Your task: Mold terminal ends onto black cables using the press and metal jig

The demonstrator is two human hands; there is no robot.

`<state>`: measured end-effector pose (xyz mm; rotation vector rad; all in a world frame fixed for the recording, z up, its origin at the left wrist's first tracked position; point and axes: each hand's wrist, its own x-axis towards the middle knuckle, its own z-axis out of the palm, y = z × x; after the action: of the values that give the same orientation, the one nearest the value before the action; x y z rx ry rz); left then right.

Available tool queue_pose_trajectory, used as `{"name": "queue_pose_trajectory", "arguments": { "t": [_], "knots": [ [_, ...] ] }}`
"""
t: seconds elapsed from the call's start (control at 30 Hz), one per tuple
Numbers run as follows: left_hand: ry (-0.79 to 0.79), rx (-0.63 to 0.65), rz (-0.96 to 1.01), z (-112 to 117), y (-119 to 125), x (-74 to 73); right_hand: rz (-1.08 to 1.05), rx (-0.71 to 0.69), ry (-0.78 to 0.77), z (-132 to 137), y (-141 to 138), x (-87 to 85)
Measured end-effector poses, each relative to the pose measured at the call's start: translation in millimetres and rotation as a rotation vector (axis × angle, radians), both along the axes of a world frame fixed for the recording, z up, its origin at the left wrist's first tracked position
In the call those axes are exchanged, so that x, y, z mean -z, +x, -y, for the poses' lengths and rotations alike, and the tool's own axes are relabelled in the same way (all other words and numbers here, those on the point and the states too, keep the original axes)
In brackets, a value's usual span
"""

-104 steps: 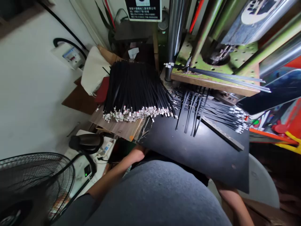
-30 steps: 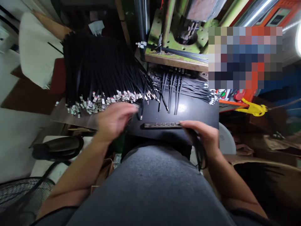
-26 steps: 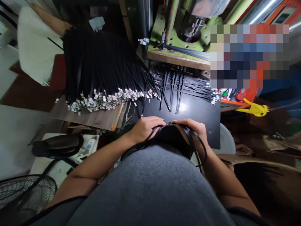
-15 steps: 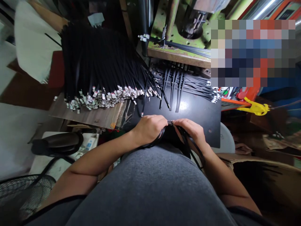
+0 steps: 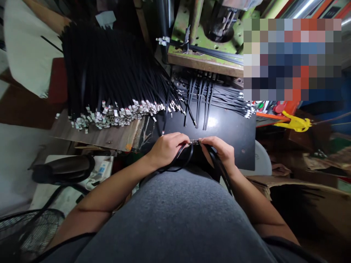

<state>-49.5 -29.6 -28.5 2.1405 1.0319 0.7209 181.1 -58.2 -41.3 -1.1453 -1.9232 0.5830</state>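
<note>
Just in front of my body, my left hand (image 5: 168, 149) is closed in a pinch on flat black cables (image 5: 190, 156) that loop down beneath it. My right hand (image 5: 221, 149) pinches more flat black cables, which hang past its wrist. Small metal ends (image 5: 194, 141) bridge the short gap between my fingertips; whether they are joined or only held side by side I cannot tell. Beyond my hands, several loose cables (image 5: 199, 115) lie across the black tabletop (image 5: 233, 135), their tips toward me.
A thick heap of black cables (image 5: 109, 69) with silvery connectors rests on a wooden board (image 5: 115, 137) at the left. A green press (image 5: 181, 36) stands at the back. A yellow object (image 5: 296, 122) hangs at the right, above an open cardboard box (image 5: 329, 204).
My hands have drawn slightly apart, showing more of the metal ends between them. The cable loop under my left hand is more visible. The whole view has shifted a little.
</note>
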Motion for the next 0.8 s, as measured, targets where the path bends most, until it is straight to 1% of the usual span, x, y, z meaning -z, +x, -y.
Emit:
{"name": "queue_pose_trajectory", "arguments": {
  "t": [0.1,0.2,0.3,0.4,0.5,0.53,0.6,0.67,0.73,0.8],
  "knots": [
    [-0.048,-0.036,-0.068,0,3,-4.5,-0.016,0.011,0.000,1,0,0.1],
    [-0.062,-0.023,-0.179,-4,10,-13.6,0.012,0.000,-0.014,1,-1,-2.1],
    [-0.008,-0.026,-0.284,-7,18,-18.8,0.096,-0.053,-0.020,1,-3,-5.3],
    [0.045,-0.010,-0.328,-8,16,-17.4,0.207,-0.117,-0.017,3,0,-8.6],
    [-0.001,0.073,-0.255,-10,5,-14.4,0.248,-0.137,-0.065,4,9,-15.1],
    [-0.023,0.083,-0.216,-11,1,-14.4,0.228,-0.118,-0.078,4,12,-18.5],
    [-0.038,0.058,-0.133,-12,-1,-16.4,0.147,-0.042,-0.081,3,17,-27.0],
    [-0.017,0.037,-0.056,-13,6,-20.3,0.064,-0.007,-0.075,2,17,-35.5],
    [0.024,0.053,-0.007,-14,17,-23.8,0.028,-0.052,-0.062,1,12,-40.9],
    [0.067,0.079,-0.005,-13,26,-24.6,0.026,-0.065,-0.030,0,8,-40.5]
  ]
}}
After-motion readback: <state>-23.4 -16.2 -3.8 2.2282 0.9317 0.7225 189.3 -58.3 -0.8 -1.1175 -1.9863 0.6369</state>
